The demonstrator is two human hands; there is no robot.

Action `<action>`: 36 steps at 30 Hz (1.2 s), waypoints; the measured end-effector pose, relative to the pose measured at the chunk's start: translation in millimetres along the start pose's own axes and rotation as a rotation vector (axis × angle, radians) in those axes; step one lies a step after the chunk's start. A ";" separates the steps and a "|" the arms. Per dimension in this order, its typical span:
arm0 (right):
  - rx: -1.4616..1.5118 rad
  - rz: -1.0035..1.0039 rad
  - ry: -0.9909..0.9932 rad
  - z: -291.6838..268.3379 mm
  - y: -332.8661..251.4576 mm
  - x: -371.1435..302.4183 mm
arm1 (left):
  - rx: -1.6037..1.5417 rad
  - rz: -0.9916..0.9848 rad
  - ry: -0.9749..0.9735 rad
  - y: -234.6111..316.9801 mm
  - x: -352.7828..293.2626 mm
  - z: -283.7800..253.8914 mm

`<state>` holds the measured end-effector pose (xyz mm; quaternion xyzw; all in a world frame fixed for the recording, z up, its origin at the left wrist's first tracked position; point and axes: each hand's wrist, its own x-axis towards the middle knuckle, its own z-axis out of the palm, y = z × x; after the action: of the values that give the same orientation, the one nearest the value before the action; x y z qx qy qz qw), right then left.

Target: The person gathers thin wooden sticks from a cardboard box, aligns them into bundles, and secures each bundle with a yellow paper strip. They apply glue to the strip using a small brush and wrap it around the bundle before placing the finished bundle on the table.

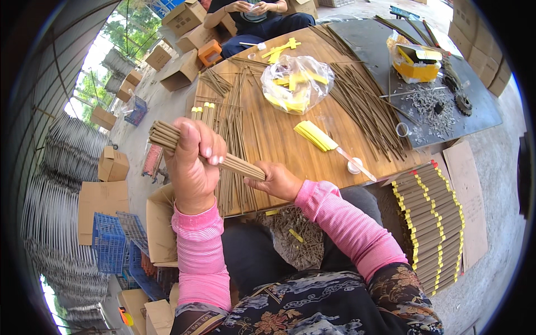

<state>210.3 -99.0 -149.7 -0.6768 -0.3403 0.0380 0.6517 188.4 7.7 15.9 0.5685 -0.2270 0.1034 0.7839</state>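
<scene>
A bundle of brown incense sticks (241, 166) is held tilted above the near left of the wooden table. My left hand (195, 159) wraps round it near its upper left end, thumb on top. The fingers of my right hand (277, 181) close round its lower right end. Loose incense sticks (234, 131) lie on the wood beneath and beyond my hands. Bundles with yellow bands (207, 111) lie just past my left hand. To the right, a fan of yellow paper strips (314, 135) lies beside a flat pale stick (357, 163) and a small white pot (354, 166).
A clear plastic bag (296, 84) of yellow strips stands mid-table. More sticks and a yellow box (417, 62) lie at the right. Banded bundles (430, 223) are stacked at lower right. Cardboard boxes (103, 204) and blue crates (109, 240) stand left. Another person (251, 22) sits across the table.
</scene>
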 end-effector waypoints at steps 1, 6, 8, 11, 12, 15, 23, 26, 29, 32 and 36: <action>0.020 0.041 -0.027 -1.5 0.2 2.4 | 0.043 0.000 -0.066 0.2 1.1 0.4; 0.069 0.143 -0.039 4.9 18.2 8.1 | 0.001 -0.036 0.051 -26.7 8.6 -20.3; 0.038 0.082 -0.021 4.9 21.6 4.7 | -0.004 0.006 0.053 -21.2 0.3 -14.2; 0.024 0.104 0.008 7.3 23.5 3.8 | 0.047 0.032 0.173 -38.5 -0.1 -14.0; 0.023 0.121 0.015 8.0 22.7 6.7 | 0.066 0.031 0.245 -43.2 0.0 -16.4; -0.041 0.124 0.044 8.9 21.0 5.9 | 0.073 0.081 0.346 -45.5 -5.9 -17.0; -0.122 0.059 -0.002 8.9 8.7 1.1 | 0.099 0.005 0.323 -31.0 -12.3 -19.4; 0.002 0.153 -0.165 7.5 -6.9 -4.0 | -0.027 -0.066 0.188 -15.7 -11.9 -24.1; 0.246 0.481 -0.414 2.1 -39.3 -7.9 | -0.225 -0.120 0.005 -11.0 -11.0 -37.7; 0.252 0.226 -0.249 21.2 -22.7 -15.8 | -0.249 -0.154 0.071 -9.9 -12.3 -43.1; -0.062 0.129 0.008 23.2 -3.5 -16.8 | 0.026 -0.123 0.459 -32.9 -20.2 -30.4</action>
<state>184.5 -88.0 -156.6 -0.7174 -0.2945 0.0668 0.6278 191.8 27.3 -29.0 0.5530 -0.0066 0.1850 0.8123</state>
